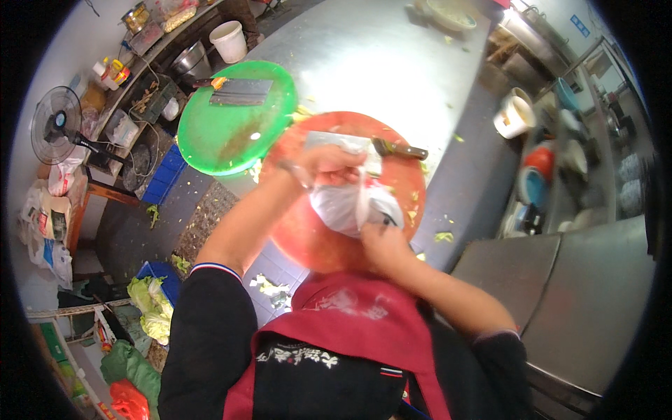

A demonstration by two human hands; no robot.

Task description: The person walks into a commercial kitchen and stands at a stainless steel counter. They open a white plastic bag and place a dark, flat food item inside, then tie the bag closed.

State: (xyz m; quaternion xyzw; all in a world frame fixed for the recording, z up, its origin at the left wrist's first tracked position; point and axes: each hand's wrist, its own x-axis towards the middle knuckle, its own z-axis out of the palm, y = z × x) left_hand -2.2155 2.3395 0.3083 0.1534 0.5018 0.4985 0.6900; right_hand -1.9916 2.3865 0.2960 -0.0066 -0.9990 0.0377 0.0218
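Note:
A white plastic bag (338,210) with contents I cannot make out is between my hands, over a round orange cutting board (315,241). My left hand (333,165) grips the upper part of the bag, its fingers curled. Lower and to the right, my right hand (383,241) pinches a stretched strip of the bag's plastic. Behind my left hand a cleaver lies on the board, its blade (336,139) partly covered and its dark handle (401,149) pointing right. Scraps of leaf vegetable lie around the board's right edge.
A green round cutting board (231,131) with another cleaver (241,92) adjoins at the upper left. Both boards rest on a steel table (336,47); a bowl (451,14) stands at its far end. A crate of cabbage (152,304) is at lower left, shelves of dishes at right.

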